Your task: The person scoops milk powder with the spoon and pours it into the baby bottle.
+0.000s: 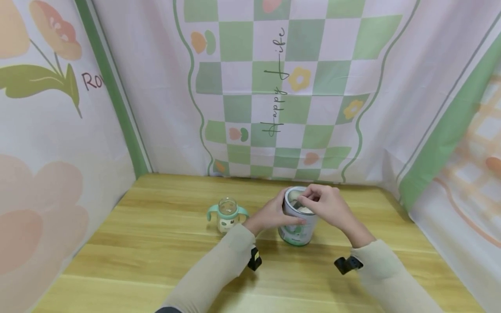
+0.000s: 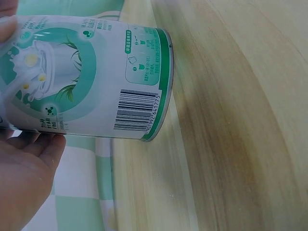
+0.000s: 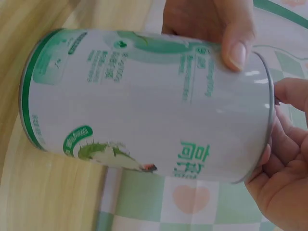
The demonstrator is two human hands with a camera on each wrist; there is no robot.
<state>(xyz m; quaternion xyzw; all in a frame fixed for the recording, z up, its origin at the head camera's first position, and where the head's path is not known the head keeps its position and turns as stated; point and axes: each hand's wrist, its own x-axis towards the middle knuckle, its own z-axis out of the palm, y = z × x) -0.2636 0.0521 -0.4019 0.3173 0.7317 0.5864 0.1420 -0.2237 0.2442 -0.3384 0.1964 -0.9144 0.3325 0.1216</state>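
A white and green milk powder tin (image 1: 296, 234) stands slightly tilted, its open top facing up and pale powder (image 1: 305, 210) inside. My left hand (image 1: 272, 213) grips the tin's upper side, thumb across the front and fingers behind, as the left wrist view of the printed wall (image 2: 103, 77) also shows. Over the rim, my right hand (image 1: 326, 204) reaches its fingertips into the opening and pinches a small scoop, mostly hidden by the fingers and rim. In the right wrist view, the right hand (image 3: 286, 163) has thumb and curled fingers at the rim.
Left of the tin, beside the left forearm, stands a clear baby bottle (image 1: 228, 215) with mint-green handles and no cap on top. Both stand on a wooden table (image 1: 168, 252). Patterned curtains (image 1: 250, 87) border its back and sides.
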